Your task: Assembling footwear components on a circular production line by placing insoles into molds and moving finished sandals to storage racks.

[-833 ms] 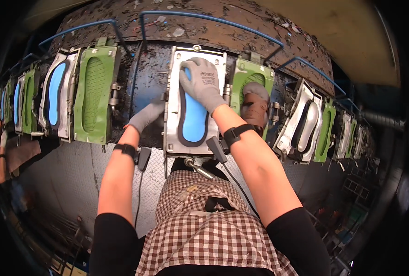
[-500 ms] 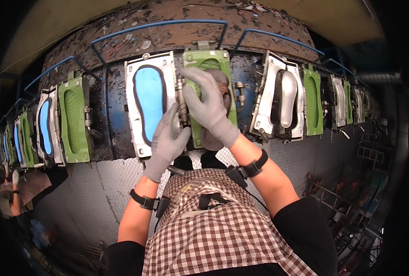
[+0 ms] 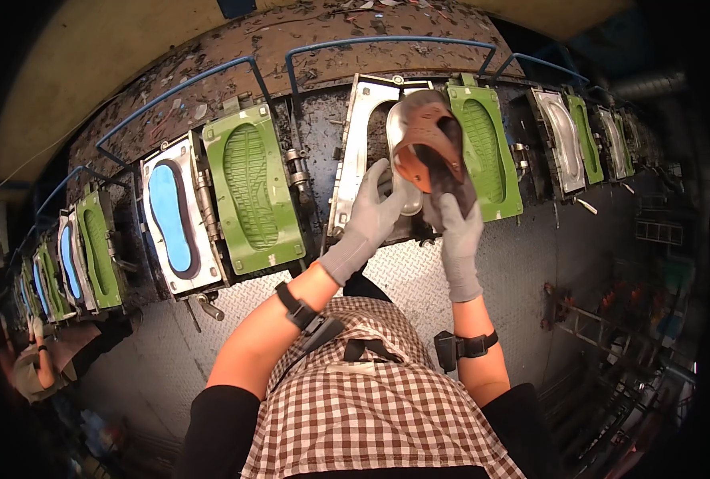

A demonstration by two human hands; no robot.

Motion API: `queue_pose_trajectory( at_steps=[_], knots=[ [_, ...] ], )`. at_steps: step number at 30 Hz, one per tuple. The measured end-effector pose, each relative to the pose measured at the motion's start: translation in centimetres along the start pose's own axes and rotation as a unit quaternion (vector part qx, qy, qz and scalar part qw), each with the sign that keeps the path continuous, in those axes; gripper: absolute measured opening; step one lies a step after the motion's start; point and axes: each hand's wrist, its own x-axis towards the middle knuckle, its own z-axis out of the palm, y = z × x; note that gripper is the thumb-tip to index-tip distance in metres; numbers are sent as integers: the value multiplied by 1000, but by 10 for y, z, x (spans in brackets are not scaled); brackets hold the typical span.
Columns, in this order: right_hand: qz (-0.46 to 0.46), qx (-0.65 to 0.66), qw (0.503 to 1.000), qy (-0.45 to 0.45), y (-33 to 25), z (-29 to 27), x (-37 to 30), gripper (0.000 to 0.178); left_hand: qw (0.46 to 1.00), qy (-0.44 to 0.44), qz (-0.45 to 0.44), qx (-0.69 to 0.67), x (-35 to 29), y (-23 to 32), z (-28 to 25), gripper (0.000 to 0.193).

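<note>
A brown sandal-like shoe upper [image 3: 424, 144] with open straps and a dark, smooth end is tilted over a silver mould half [image 3: 353, 144]. My right hand [image 3: 460, 239], in a grey glove, grips its near, dark end. Under it, a shiny metal foot form [image 3: 412, 206] is partly hidden. My left hand [image 3: 371, 211], also gloved, is beside the form's left edge with thumb and fingers apart; whether it touches the form I cannot tell. The hinged green mould half [image 3: 483, 152], with a tread pattern, lies open just right of the upper.
To the left, another open mould has a blue sole-shaped piece [image 3: 171, 215] and a green half [image 3: 253, 188]. More moulds [image 3: 559, 140] line the bench both ways. Blue rails [image 3: 391, 41] run behind, before a scrap-strewn board [image 3: 211, 88]. A co-worker's gloved hand [image 3: 37, 326] shows far left.
The moulds have shifted left in view. The upper, earlier over the green half beside the blue piece, is now lifted over the mould with the metal form, its near end in my right hand.
</note>
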Motion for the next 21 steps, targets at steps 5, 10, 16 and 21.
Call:
queue_pose_trajectory(
  at_steps=[5,10,16,21],
  knots=[
    [12,95,993,-68,-17,-72,62,55,991,81,-106,9,98,-32,34,80],
    [32,130,981,-139,-28,-63,117,50,987,-3,-154,-44,135,-63,17,46],
    [-213,-419,876,-108,15,-20,176,37,970,60,-105,-212,85,-64,44,44],
    [-268,-510,645,-503,1,19,148,26,996,39,-75,36,54,-76,24,62]
  ],
)
